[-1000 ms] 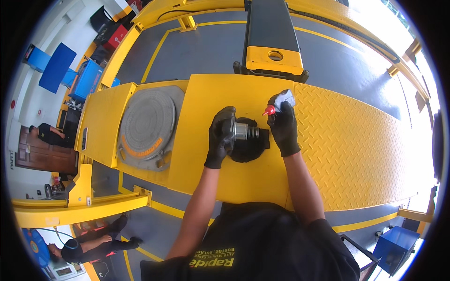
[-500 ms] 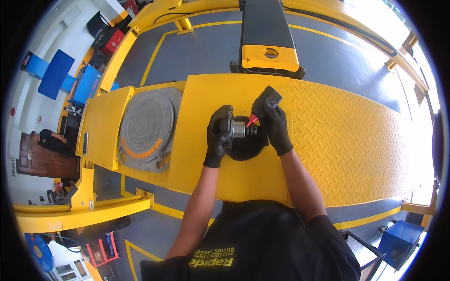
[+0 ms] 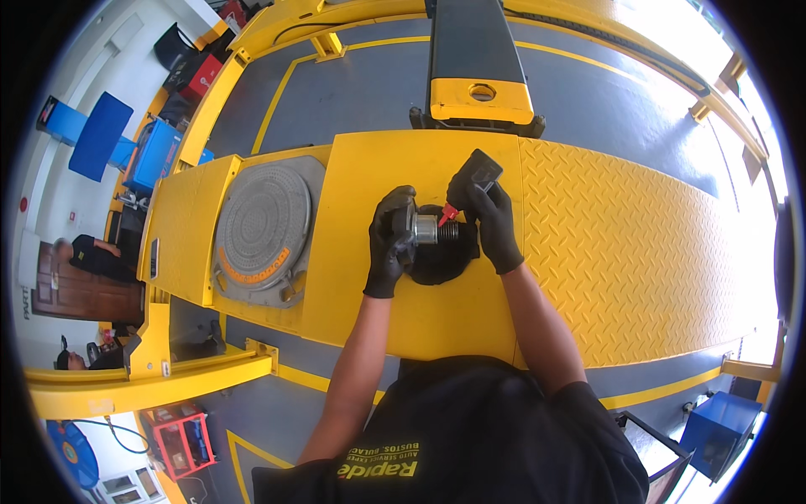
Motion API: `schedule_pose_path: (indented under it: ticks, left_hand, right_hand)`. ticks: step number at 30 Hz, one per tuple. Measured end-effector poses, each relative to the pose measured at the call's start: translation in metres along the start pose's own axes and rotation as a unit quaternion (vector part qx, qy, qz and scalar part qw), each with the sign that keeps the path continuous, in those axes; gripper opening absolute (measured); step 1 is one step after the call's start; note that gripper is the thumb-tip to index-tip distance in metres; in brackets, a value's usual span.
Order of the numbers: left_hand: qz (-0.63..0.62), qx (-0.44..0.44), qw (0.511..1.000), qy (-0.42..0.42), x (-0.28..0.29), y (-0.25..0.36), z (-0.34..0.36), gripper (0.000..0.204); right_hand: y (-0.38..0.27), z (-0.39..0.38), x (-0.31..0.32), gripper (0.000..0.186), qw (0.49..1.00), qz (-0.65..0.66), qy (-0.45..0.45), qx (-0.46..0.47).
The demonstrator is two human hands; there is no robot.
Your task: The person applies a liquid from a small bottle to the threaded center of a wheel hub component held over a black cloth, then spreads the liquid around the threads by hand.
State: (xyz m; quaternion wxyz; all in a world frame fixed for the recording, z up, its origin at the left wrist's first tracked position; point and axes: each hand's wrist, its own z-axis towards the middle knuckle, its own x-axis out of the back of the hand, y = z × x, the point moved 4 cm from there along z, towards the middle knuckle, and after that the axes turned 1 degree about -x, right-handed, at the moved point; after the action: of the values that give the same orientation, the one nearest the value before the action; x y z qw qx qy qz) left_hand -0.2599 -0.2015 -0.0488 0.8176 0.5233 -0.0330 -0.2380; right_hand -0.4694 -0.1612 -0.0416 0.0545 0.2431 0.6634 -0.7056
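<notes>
Both my hands wear black gloves over a yellow metal platform. My left hand grips a metal cylindrical part that lies on a round black piece. My right hand holds a small dark bottle tilted down, its red nozzle touching the right end of the metal part.
A grey round turntable plate sits in the platform to the left. A black and yellow ramp lies ahead. Ribbed yellow tread plate stretches right. Blue bins and a red rack stand on the floor; people sit at far left.
My right hand swung the bottle down from an upright hold, so the red nozzle came to the metal part. The left hand kept its grip.
</notes>
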Motion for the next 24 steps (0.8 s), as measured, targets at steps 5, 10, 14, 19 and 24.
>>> schedule_pose_path:
  ticks: [5,10,14,19,24]
  left_hand:
    - [0.001,0.004,1.0,0.005,0.0003,-0.0004,-0.001,0.062]
    - [-0.026,0.011,1.0,0.005,-0.0008,-0.0018,-0.0004,0.062]
    - [-0.024,0.01,1.0,0.007,0.0014,-0.0035,-0.0012,0.062]
    - [-0.017,0.008,1.0,0.002,0.0018,-0.0031,-0.0009,0.062]
    - [-0.029,0.016,0.999,0.003,0.0021,-0.0049,-0.0018,0.062]
  right_hand:
    - [-0.0041,-0.0032,-0.0007,0.031,0.999,-0.026,0.008,0.037]
    - [-0.0027,-0.0043,0.0028,0.031,0.997,-0.042,0.007,0.071]
    - [-0.0026,-0.0042,0.0009,0.031,0.996,-0.029,0.009,0.082]
    - [-0.0068,-0.0069,-0.0006,0.031,0.994,-0.038,0.009,0.098]
    - [-0.005,-0.0048,0.0017,0.03,0.993,-0.039,0.008,0.109]
